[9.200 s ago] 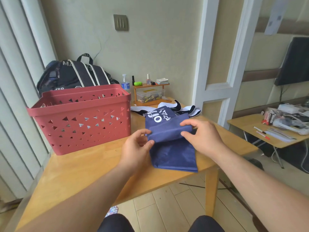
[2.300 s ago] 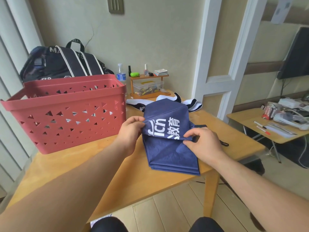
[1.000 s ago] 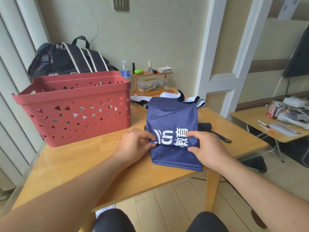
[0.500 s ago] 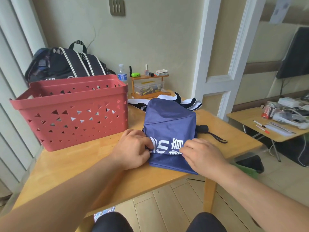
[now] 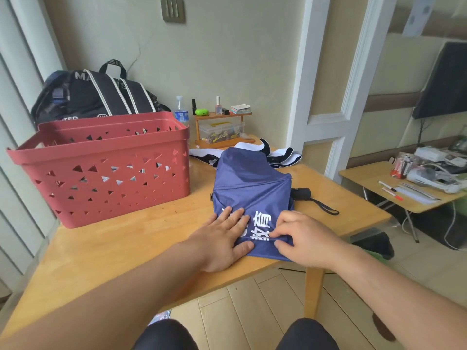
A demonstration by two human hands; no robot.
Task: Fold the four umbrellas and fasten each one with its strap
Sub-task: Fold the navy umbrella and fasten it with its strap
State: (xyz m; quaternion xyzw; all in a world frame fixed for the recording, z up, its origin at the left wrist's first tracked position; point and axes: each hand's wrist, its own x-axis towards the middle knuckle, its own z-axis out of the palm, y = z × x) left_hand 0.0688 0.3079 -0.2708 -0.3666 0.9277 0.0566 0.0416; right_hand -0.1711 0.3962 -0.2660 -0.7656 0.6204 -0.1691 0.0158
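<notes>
Pressing my flat left hand [image 5: 222, 238] on the blue umbrella [image 5: 250, 188] lying right of the red basket [image 5: 106, 173] on the tabletop [image 5: 121, 251], I pinch its near hem with my right hand [image 5: 303, 238]

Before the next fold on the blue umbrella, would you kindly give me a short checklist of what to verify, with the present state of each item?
1. Left hand flat on the blue umbrella, pinning the cloth: ok.
2. Right hand pinching the near edge of the canopy: ok.
3. Umbrella fully on the table: not ok, its near corner reaches the table edge.
4. Fastening strap located: cannot tell, none shows on the cloth.
5. Black handle and wrist loop lying free of the folds: ok.
6. Red basket apart from the umbrella: ok.
</notes>
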